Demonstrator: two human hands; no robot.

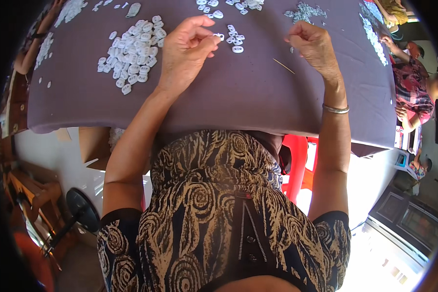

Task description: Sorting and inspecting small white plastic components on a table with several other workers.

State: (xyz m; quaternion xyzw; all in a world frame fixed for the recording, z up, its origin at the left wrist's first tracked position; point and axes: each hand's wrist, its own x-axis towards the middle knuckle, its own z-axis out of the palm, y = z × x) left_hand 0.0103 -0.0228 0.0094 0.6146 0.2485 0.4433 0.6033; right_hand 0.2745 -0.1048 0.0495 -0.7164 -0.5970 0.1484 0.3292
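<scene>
My left hand (187,53) pinches a small white plastic piece with a hole (220,37) between thumb and forefinger, above the cloth. Just right of it lies a short cluster of similar pieces (235,36), with one oval two-holed piece (237,49) at its near end. To the left of that hand spreads a large heap of white oval pieces (134,53). My right hand (314,48) is closed, fingertips together, near a scatter of tiny greyish parts (305,11). Whatever its fingertips hold is too small to make out.
A dark purple-brown cloth (228,92) covers the table. A thin wooden stick (283,66) lies between my hands. More white pieces (231,6) lie at the far side. Other people sit at the left and right edges; one wears a red patterned shirt (413,82).
</scene>
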